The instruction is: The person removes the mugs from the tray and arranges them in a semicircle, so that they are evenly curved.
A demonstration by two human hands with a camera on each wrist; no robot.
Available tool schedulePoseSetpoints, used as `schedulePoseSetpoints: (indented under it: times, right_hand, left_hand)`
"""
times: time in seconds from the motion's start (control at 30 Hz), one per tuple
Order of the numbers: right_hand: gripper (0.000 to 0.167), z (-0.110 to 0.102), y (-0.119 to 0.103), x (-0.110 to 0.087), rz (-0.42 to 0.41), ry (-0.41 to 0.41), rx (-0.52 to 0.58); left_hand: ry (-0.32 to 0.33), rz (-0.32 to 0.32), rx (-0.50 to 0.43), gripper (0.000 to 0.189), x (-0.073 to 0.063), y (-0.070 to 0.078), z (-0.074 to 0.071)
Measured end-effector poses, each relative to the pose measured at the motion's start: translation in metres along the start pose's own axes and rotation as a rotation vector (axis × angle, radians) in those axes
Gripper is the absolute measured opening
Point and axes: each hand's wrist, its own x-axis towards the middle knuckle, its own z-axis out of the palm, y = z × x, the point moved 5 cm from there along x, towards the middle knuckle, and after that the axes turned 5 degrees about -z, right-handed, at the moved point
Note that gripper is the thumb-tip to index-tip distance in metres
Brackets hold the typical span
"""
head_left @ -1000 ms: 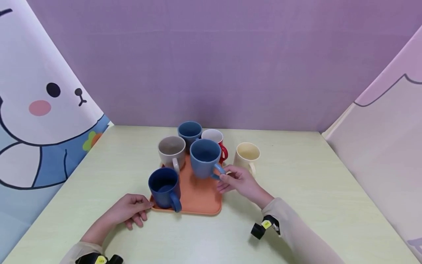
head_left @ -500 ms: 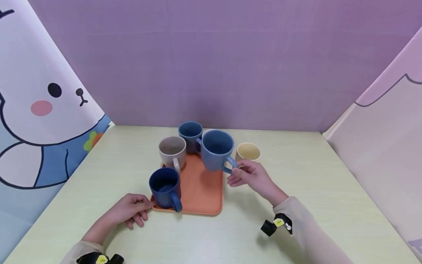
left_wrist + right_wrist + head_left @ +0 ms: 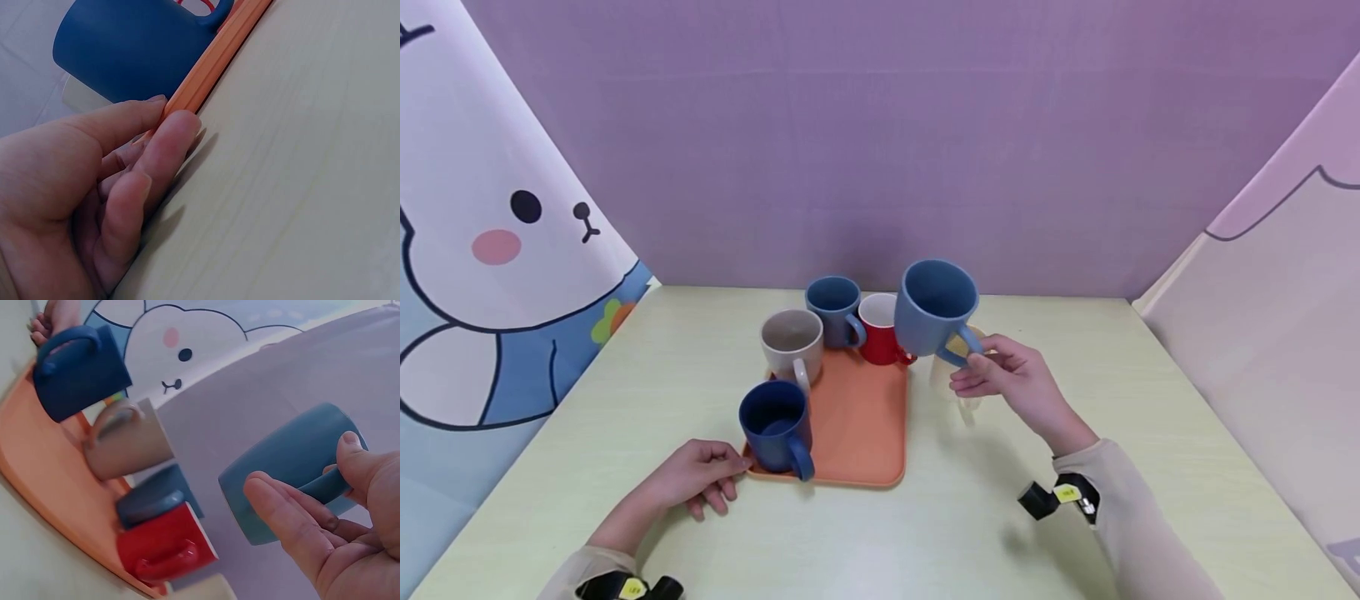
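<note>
My right hand [image 3: 1026, 387] holds a light blue mug [image 3: 928, 325] by its handle, raised in the air right of the tray. In the right wrist view, the thumb lies over the handle of this mug [image 3: 287, 456]. Thumb and fingers of my left hand [image 3: 688, 479] pinch the near left corner of an orange tray [image 3: 861, 433]; the left wrist view shows them at the tray's rim [image 3: 194, 87]. On the tray stand a navy mug [image 3: 773, 437], a grey mug [image 3: 786, 358], another blue mug [image 3: 835, 321] and a red mug with white inside [image 3: 876, 342].
A cream mug [image 3: 942, 379] stands on the table [image 3: 1150, 417] to the right of the tray, partly hidden behind the held mug and right hand. A purple backdrop [image 3: 880, 150] rises at the table's far edge, with printed panels at both sides.
My right hand has carried the light blue mug up, right and away from over the tray, uncovering the red mug and overlapping the cream one. The left hand has stayed at the tray corner.
</note>
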Motion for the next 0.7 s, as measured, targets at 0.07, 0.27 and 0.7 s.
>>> schedulePoseSetpoints:
  times: [0.07,0.27,0.7]
  right_hand:
    - [0.025,-0.006,-0.002,0.000,-0.019,0.014,0.005]
    - [0.024,-0.026,-0.006,-0.003,-0.036,0.090,0.011]
    - [0.011,-0.065,-0.001,-0.009,-0.049,0.220,0.026]
  left_hand:
    - [0.004,-0.003,0.000,0.029,0.000,0.000,0.000]
    - [0.011,-0.005,0.000,0.028,0.000,0.000,0.000]
    - [0.011,-0.006,-0.011,0.027,0.001,-0.003,0.001]
